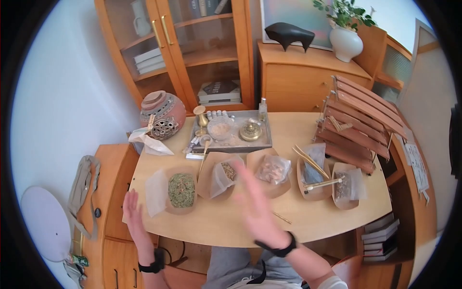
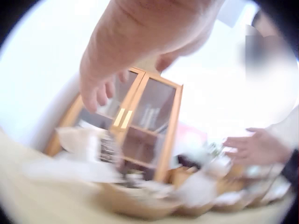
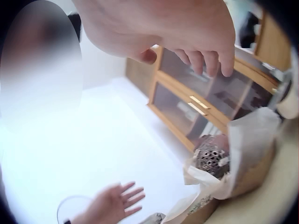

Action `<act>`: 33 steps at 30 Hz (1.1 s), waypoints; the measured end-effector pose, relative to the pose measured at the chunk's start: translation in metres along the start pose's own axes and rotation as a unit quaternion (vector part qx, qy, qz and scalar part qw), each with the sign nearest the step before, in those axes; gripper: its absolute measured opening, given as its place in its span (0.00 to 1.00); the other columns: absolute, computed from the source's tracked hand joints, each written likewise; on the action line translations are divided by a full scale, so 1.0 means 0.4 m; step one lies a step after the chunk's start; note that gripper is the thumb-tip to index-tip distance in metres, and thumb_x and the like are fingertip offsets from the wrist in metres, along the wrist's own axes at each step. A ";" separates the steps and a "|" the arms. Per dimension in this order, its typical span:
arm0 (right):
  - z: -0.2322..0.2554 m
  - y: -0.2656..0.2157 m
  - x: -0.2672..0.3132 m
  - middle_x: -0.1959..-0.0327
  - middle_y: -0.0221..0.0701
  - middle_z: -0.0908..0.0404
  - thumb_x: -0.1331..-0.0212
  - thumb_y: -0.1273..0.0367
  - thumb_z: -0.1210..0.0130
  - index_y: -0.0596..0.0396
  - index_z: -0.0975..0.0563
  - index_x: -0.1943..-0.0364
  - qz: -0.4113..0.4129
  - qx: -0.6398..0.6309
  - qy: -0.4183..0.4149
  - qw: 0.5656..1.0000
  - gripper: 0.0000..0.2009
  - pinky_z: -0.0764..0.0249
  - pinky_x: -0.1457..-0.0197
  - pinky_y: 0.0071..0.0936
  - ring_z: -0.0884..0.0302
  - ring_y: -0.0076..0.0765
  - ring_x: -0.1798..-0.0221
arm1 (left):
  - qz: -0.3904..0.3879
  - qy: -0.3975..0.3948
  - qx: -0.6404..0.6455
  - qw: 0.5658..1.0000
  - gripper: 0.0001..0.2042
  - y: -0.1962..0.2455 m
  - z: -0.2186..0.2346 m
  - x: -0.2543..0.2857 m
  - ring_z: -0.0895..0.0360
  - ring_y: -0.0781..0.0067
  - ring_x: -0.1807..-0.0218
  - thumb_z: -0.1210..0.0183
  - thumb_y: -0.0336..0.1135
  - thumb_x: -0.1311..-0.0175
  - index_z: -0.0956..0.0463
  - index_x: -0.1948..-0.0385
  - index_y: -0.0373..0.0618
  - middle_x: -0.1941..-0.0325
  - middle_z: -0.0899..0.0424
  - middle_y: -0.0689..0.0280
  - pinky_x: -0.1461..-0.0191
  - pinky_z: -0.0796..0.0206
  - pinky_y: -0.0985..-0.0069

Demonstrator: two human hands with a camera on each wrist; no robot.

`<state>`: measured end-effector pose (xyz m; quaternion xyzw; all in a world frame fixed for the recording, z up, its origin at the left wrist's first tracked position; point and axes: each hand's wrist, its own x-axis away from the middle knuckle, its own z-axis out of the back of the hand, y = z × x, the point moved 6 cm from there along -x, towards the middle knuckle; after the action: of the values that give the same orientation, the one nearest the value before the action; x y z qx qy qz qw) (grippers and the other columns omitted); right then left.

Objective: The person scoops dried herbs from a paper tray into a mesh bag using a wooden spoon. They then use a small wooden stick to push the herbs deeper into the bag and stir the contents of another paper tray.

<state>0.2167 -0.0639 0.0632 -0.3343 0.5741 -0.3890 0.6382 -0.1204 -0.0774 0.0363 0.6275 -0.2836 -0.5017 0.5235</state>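
My left hand [image 1: 134, 219] is raised beside the table's left front edge, its fingers extended and holding nothing. Nearest to it is a paper tray [image 1: 193, 208] of dried green herbs [image 1: 182, 190] with a translucent sheet at its side. My right hand [image 1: 257, 207], blurred, hovers over the table front with straight fingers and nothing in them. Close to its fingertips are a paper tray [image 1: 207, 185] of brownish dried pieces [image 1: 228, 171] and another [image 1: 279, 191] with a clear bag of pinkish pieces [image 1: 272, 169]. In the right wrist view both palms show bare.
Two more paper trays with bags and gold sticks [image 1: 312, 164] stand to the right, before a slatted wooden rack [image 1: 356, 123]. A grey tray [image 1: 240, 146] bears a brass burner [image 1: 250, 131] and glass bowl [image 1: 221, 129]. A clay jar [image 1: 162, 111] stands back left. A thin gold stick [image 1: 282, 217] lies in front.
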 end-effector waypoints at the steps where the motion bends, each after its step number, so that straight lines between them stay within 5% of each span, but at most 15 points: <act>1: -0.073 -0.046 -0.011 0.19 0.42 0.39 0.25 0.58 0.48 0.58 0.41 0.21 0.092 0.063 -0.008 0.994 0.33 0.48 0.17 0.48 0.44 0.46 0.16 | 0.001 -0.036 0.172 0.984 0.32 0.035 -0.062 0.020 0.46 0.49 0.16 0.65 0.54 0.16 0.49 0.19 0.44 0.17 0.43 0.50 0.13 0.61 0.58; 4: -0.306 -0.099 -0.052 0.24 0.46 0.32 0.30 0.61 0.44 0.59 0.36 0.25 0.223 0.155 -0.101 0.957 0.32 0.45 0.18 0.52 0.40 0.53 0.19 | 0.070 -0.299 0.352 0.884 0.32 0.080 -0.236 0.045 0.49 0.53 0.15 0.67 0.54 0.16 0.50 0.19 0.45 0.16 0.43 0.52 0.14 0.59 0.54; 5: -0.346 -0.046 -0.070 0.26 0.47 0.30 0.31 0.62 0.43 0.60 0.33 0.27 0.238 0.144 -0.104 0.955 0.31 0.44 0.19 0.54 0.38 0.54 0.21 | 0.322 -0.125 0.586 0.733 0.31 0.076 -0.268 0.043 0.52 0.52 0.14 0.67 0.53 0.15 0.52 0.18 0.45 0.14 0.47 0.54 0.14 0.60 0.52; 6: -0.356 -0.008 -0.082 0.29 0.48 0.27 0.33 0.63 0.43 0.60 0.31 0.30 0.252 0.135 -0.107 0.952 0.29 0.43 0.20 0.56 0.36 0.56 0.22 | 0.324 -0.136 0.585 0.731 0.31 0.074 -0.258 0.030 0.52 0.52 0.14 0.67 0.53 0.15 0.52 0.18 0.45 0.14 0.47 0.54 0.14 0.60 0.52; 8: -0.303 0.045 -0.129 0.29 0.47 0.27 0.33 0.62 0.43 0.59 0.29 0.31 0.157 0.261 -0.071 0.950 0.28 0.42 0.21 0.56 0.35 0.55 0.23 | 0.095 -0.319 0.514 0.791 0.32 0.140 -0.232 -0.010 0.52 0.55 0.14 0.64 0.52 0.15 0.53 0.18 0.47 0.14 0.48 0.57 0.13 0.60 0.53; 9: -0.274 0.077 -0.143 0.29 0.46 0.26 0.34 0.62 0.42 0.59 0.27 0.33 0.055 0.371 -0.043 0.926 0.27 0.42 0.21 0.56 0.35 0.54 0.23 | 0.100 -0.091 0.541 0.830 0.32 0.125 -0.209 -0.019 0.46 0.61 0.16 0.62 0.52 0.16 0.53 0.17 0.48 0.15 0.43 0.62 0.15 0.54 0.57; 13: -0.357 -0.040 -0.058 0.32 0.46 0.26 0.34 0.59 0.43 0.59 0.26 0.35 0.323 0.197 -0.087 0.922 0.27 0.42 0.21 0.57 0.34 0.55 0.24 | 0.181 -0.167 0.441 0.863 0.31 -0.102 -0.198 -0.021 0.39 0.64 0.19 0.61 0.51 0.16 0.51 0.18 0.48 0.16 0.40 0.63 0.16 0.52 0.62; 16: -0.315 0.040 -0.103 0.32 0.46 0.26 0.34 0.60 0.43 0.57 0.26 0.34 0.166 0.196 -0.125 0.958 0.26 0.44 0.21 0.57 0.36 0.54 0.22 | 0.256 -0.280 0.544 0.748 0.31 0.040 -0.272 -0.002 0.41 0.64 0.19 0.60 0.52 0.16 0.49 0.19 0.46 0.16 0.40 0.61 0.16 0.52 0.62; 20: -0.291 -0.024 -0.093 0.32 0.45 0.25 0.34 0.60 0.44 0.54 0.25 0.34 0.194 0.366 0.002 0.910 0.26 0.43 0.22 0.59 0.35 0.51 0.23 | 0.166 -0.143 0.583 0.782 0.32 0.059 -0.266 -0.010 0.46 0.60 0.16 0.59 0.53 0.18 0.47 0.20 0.44 0.17 0.41 0.56 0.16 0.53 0.63; 23: -0.325 -0.033 -0.044 0.36 0.46 0.21 0.36 0.61 0.45 0.59 0.21 0.41 0.326 0.119 -0.013 0.938 0.23 0.39 0.27 0.59 0.29 0.51 0.29 | 0.187 -0.179 0.575 0.776 0.33 0.079 -0.257 0.007 0.52 0.54 0.14 0.59 0.53 0.19 0.48 0.20 0.42 0.16 0.44 0.52 0.14 0.59 0.59; 26: -0.242 0.047 -0.128 0.32 0.50 0.24 0.30 0.60 0.47 0.58 0.28 0.30 0.137 0.262 -0.151 0.943 0.27 0.40 0.24 0.58 0.33 0.53 0.26 | 0.207 -0.207 0.570 0.768 0.33 0.108 -0.279 0.023 0.55 0.50 0.13 0.59 0.53 0.19 0.48 0.21 0.41 0.15 0.46 0.50 0.13 0.62 0.56; 28: -0.194 0.097 -0.146 0.32 0.51 0.25 0.25 0.61 0.51 0.61 0.31 0.28 -0.042 0.152 -0.063 0.986 0.27 0.40 0.23 0.50 0.35 0.58 0.26 | -0.189 -0.054 0.245 0.949 0.33 0.215 -0.250 0.022 0.53 0.53 0.14 0.57 0.52 0.20 0.48 0.21 0.40 0.16 0.45 0.51 0.12 0.63 0.56; 30: -0.242 0.032 -0.121 0.30 0.52 0.27 0.23 0.60 0.55 0.62 0.34 0.27 -0.125 -0.007 -0.111 0.986 0.27 0.34 0.26 0.45 0.29 0.59 0.28 | -0.187 -0.055 0.061 0.979 0.34 0.173 -0.301 0.008 0.52 0.55 0.14 0.57 0.52 0.20 0.47 0.21 0.39 0.15 0.46 0.51 0.12 0.63 0.58; 32: -0.282 -0.081 -0.106 0.21 0.53 0.39 0.22 0.61 0.54 0.59 0.47 0.19 -0.064 -0.300 -0.052 0.950 0.33 0.46 0.17 0.45 0.46 0.54 0.17 | -0.251 -0.081 -0.197 0.944 0.33 0.136 -0.363 0.011 0.51 0.56 0.14 0.57 0.52 0.20 0.47 0.21 0.39 0.15 0.47 0.51 0.12 0.64 0.60; 33: -0.288 -0.117 -0.099 0.21 0.53 0.39 0.22 0.61 0.54 0.59 0.47 0.19 -0.065 -0.301 -0.048 0.950 0.33 0.46 0.17 0.45 0.46 0.54 0.17 | -0.242 -0.073 -0.111 0.961 0.34 0.194 -0.382 0.011 0.53 0.54 0.14 0.59 0.53 0.19 0.48 0.21 0.39 0.14 0.49 0.53 0.12 0.64 0.60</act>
<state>0.0955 -0.0487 0.1092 -0.5657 0.6101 -0.2225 0.5082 0.0359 -0.0469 0.1000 0.5767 -0.1034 -0.6864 0.4307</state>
